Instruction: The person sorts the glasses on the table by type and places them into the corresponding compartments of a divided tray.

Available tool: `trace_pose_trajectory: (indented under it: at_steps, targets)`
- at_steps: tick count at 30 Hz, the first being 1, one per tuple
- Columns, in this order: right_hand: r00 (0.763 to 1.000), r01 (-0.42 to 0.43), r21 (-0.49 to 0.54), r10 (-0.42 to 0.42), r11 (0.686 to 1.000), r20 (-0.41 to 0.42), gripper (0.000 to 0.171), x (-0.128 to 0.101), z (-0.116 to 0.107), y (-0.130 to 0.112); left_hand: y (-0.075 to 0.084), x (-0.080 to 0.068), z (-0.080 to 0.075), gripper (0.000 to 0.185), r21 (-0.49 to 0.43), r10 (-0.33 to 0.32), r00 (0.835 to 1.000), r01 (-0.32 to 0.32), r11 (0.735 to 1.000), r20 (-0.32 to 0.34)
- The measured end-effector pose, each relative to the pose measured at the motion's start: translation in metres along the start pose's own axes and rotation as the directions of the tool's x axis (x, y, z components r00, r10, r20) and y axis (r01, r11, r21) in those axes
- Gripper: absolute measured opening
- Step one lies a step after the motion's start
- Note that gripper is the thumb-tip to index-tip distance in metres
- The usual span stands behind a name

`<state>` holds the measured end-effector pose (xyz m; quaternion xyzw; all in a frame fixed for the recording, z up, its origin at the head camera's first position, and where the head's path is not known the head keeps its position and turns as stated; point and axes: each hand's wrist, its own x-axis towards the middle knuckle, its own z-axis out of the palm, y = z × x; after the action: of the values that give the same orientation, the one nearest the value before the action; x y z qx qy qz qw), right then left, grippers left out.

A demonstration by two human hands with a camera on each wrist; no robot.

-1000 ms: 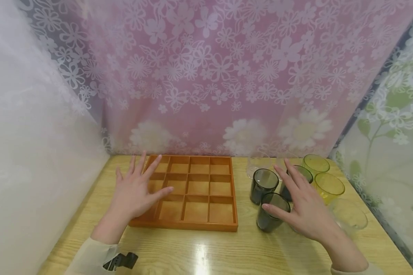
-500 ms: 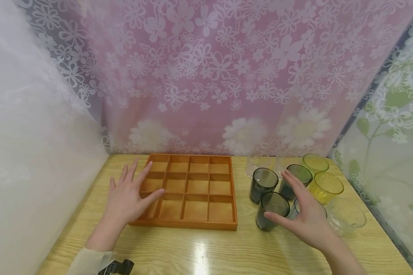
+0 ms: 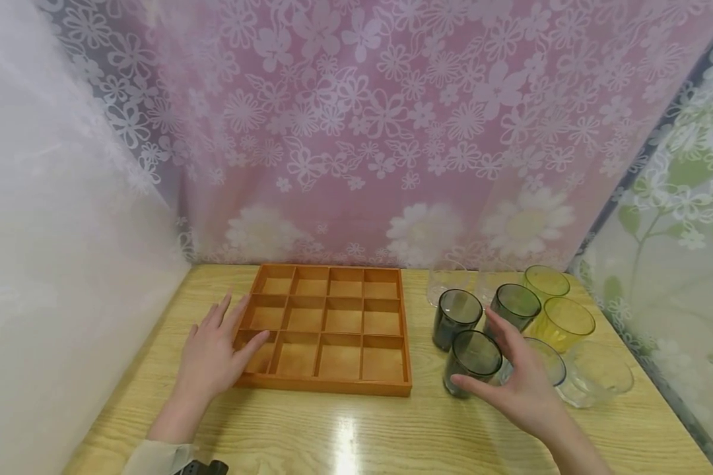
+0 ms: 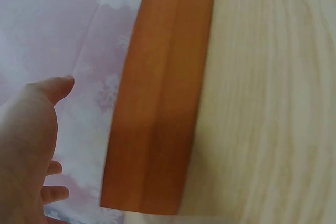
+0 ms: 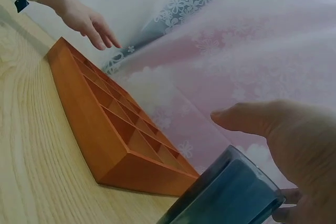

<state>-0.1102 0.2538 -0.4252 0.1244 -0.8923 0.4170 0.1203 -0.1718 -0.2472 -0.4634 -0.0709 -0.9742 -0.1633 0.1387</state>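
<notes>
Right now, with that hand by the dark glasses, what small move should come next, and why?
Probably curl the right hand gently around the front dark glass. Its thumb and fingers are spread apart beside that glass, and the right wrist view shows a gap between thumb and glass, so it doesn't look gripped yet.

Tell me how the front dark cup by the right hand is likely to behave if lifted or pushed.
The front dark cup should be stiff and perhaps fragile, as its see-through wall looks like glass or hard plastic. Its smooth, shiny surface may be slippery for the right hand. Pushed away, it could well knock the dark cup behind it on the left.
</notes>
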Motion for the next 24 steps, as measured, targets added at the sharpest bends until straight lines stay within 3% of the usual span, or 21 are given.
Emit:
trace_pose_trajectory:
  at_steps: [9,16,24]
  targets:
    - [1.0,-0.031,0.053,0.032,0.998,-0.002,0.109,-0.002,0.007,0.001,-0.007,-0.009,0.006,0.079,-0.079,-0.016,0.999,0.012,0.997,-0.046]
    - [0.999,-0.02,0.13,0.025,0.991,-0.04,0.107,-0.003,0.015,0.004,-0.011,-0.009,0.014,0.077,-0.157,-0.096,0.995,0.091,0.983,-0.026]
    - [0.992,-0.077,0.175,0.093,0.982,-0.087,0.107,-0.006,0.025,0.013,-0.02,-0.009,0.026,0.07,-0.275,-0.172,0.98,0.137,0.952,-0.105]
